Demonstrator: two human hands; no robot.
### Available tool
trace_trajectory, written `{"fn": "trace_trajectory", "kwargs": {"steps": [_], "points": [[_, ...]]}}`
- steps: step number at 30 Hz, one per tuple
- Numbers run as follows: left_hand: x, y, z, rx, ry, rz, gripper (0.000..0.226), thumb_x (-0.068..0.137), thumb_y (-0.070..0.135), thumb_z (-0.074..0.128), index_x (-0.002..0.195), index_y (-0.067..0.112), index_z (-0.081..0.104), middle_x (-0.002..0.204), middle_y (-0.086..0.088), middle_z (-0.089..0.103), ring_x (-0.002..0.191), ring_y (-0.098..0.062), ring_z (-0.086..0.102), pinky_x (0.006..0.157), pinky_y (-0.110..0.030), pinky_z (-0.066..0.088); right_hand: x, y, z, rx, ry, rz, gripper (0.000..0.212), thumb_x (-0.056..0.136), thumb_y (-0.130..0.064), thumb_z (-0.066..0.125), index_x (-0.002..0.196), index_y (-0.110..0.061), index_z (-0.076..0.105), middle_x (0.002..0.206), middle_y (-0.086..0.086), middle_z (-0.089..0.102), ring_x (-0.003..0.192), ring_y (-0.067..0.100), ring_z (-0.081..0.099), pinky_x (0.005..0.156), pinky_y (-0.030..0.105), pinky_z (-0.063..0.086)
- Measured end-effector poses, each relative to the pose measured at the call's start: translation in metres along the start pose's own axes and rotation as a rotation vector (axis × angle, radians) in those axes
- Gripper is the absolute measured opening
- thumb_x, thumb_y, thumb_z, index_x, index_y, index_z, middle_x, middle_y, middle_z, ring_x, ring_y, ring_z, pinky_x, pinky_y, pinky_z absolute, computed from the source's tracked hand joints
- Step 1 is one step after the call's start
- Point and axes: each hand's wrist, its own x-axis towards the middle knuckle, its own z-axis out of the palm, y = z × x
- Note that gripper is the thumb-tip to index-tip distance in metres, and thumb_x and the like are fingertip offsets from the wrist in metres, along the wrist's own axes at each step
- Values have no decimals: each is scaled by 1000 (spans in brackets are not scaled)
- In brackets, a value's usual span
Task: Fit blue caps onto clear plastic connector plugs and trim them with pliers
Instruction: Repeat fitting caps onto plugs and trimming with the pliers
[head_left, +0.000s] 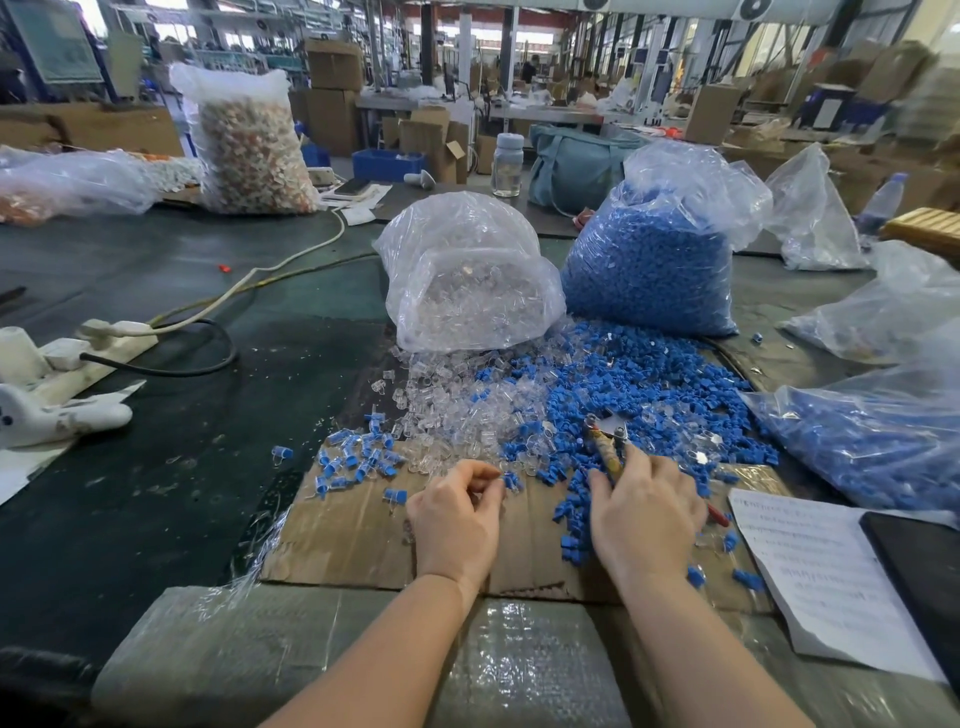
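Loose clear plugs (441, 415) and loose blue caps (639, 384) are heaped together on a sheet of cardboard (353, 530). A small group of capped plugs (358, 460) lies to the left of the heap. My left hand (457, 514) hovers over the cardboard with its fingertips pinched together at the heap's edge; whether it holds a small part is unclear. My right hand (644, 512) is shut on pliers (605, 441), whose jaws point away from me over the blue caps.
A bag of clear plugs (467, 275) and a bag of blue caps (654, 260) stand behind the heap. More bags of blue parts (883, 447) lie right. A paper sheet (821, 571) and a dark tablet (919, 571) sit near right; a power strip (104, 343) with cables lies left.
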Motion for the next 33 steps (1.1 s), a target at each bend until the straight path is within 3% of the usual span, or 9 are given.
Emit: {"fn": "trace_trajectory", "kwargs": {"steps": [3, 6, 10, 15, 18, 20, 22, 29, 33], "points": [[4, 5, -2, -33, -3, -48, 27, 85, 21, 64, 75, 42, 50, 73, 18, 60, 78, -2, 58, 98, -42, 42, 17, 14, -6, -156, -243, 144, 72, 91, -62, 30, 145, -17, 20, 147, 14, 32, 134, 32, 29, 109, 51, 23], [11, 9, -3, -110, -29, -90, 25, 86, 18, 62, 78, 38, 51, 77, 13, 61, 78, -7, 60, 92, -40, 48, 25, 23, -8, -197, -365, 172, 80, 88, -67, 32, 148, -19, 11, 152, 13, 24, 139, 33, 21, 109, 54, 19], [19, 16, -7, -144, -64, -93, 20, 88, 16, 59, 82, 32, 52, 82, 8, 61, 74, -6, 60, 63, -8, 49, 29, 20, -12, -234, -365, 144, 64, 91, -52, 39, 142, -16, 25, 147, 11, 31, 133, 36, 28, 108, 53, 23], [30, 25, -11, -238, -78, -133, 13, 89, 12, 58, 87, 24, 56, 84, 5, 62, 73, -3, 59, 55, -6, 46, 32, 11, -28, -269, -269, 45, 42, 93, -47, 37, 119, -14, 43, 133, 12, 42, 121, 35, 38, 98, 46, 33], [40, 32, -13, -397, -63, -233, 10, 89, 12, 57, 89, 21, 60, 84, 4, 65, 63, -5, 57, 46, -9, 43, 37, 3, -39, -44, -298, -76, 29, 95, -39, 36, 102, -13, 47, 109, 12, 50, 100, 29, 49, 83, 38, 41], [49, 36, -14, -456, -47, -286, 8, 89, 13, 58, 92, 19, 62, 83, 5, 66, 66, -6, 55, 47, -9, 44, 38, -8, -48, 239, -461, -119, 24, 96, -31, 39, 84, -12, 47, 83, 7, 52, 71, 21, 48, 63, 32, 37], [55, 40, -15, -485, -32, -316, 6, 89, 13, 59, 92, 15, 63, 81, 4, 66, 65, -7, 53, 44, -6, 41, 37, -19, -60, 474, -653, -81, 26, 95, -25, 41, 73, -13, 43, 67, 4, 42, 57, 18, 36, 57, 30, 28], [71, 44, -21, -460, 25, -390, 6, 88, 12, 61, 84, 14, 66, 71, 5, 65, 43, -3, 41, 35, -11, 32, 31, -35, -75, 689, -933, 32, 20, 97, -32, 41, 94, -15, 50, 86, 7, 58, 79, 20, 58, 81, 39, 49], [75, 46, -24, -457, 52, -393, 10, 88, 12, 61, 79, 15, 65, 69, 4, 63, 52, -6, 45, 35, -9, 33, 33, -42, -76, 680, -969, 20, 19, 97, -31, 39, 95, -14, 49, 87, 8, 55, 81, 21, 57, 73, 36, 49]]}}
